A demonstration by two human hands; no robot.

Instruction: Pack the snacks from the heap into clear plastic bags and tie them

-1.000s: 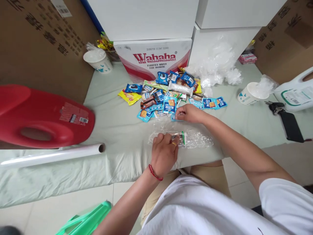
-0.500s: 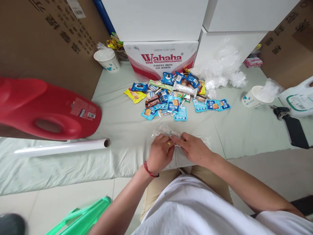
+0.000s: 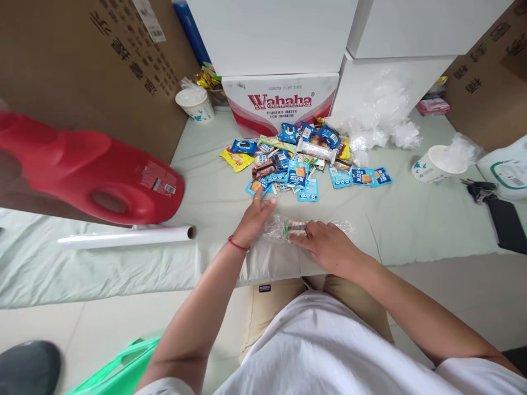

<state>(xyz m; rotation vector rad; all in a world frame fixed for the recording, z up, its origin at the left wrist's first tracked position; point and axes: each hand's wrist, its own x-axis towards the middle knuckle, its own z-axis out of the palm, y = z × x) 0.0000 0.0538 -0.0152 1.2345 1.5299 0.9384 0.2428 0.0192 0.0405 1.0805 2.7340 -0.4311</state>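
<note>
A snack bar in a clear wrapper with green and brown print (image 3: 295, 228) lies on the cloth near the front edge. My right hand (image 3: 331, 244) has its fingers closed over the bar's right end. Clear plastic film (image 3: 274, 227) spreads out on both sides of it. Farther left, my left hand (image 3: 253, 219) is open, thumb and fingers apart, reaching forward. Its fingertips are at a light-blue snack packet (image 3: 258, 185) on the pile's near left edge; whether they touch it I cannot tell. The mixed snack pile (image 3: 296, 156) holds blue, yellow and brown packets.
A red jug (image 3: 119, 175) and a white roll (image 3: 127, 237) lie at left. Paper cups (image 3: 195, 104) stand on both sides. Crumpled clear bags (image 3: 374, 120) sit beside the Wahaha box (image 3: 284, 104). Keys (image 3: 480, 188) and a black phone-like object (image 3: 504, 219) lie at right.
My left hand has let go of the plastic and moved forward and left to the pile, its fingers opening. My right hand stays on the snack bar, which shows more now. The view has shifted slightly.
</note>
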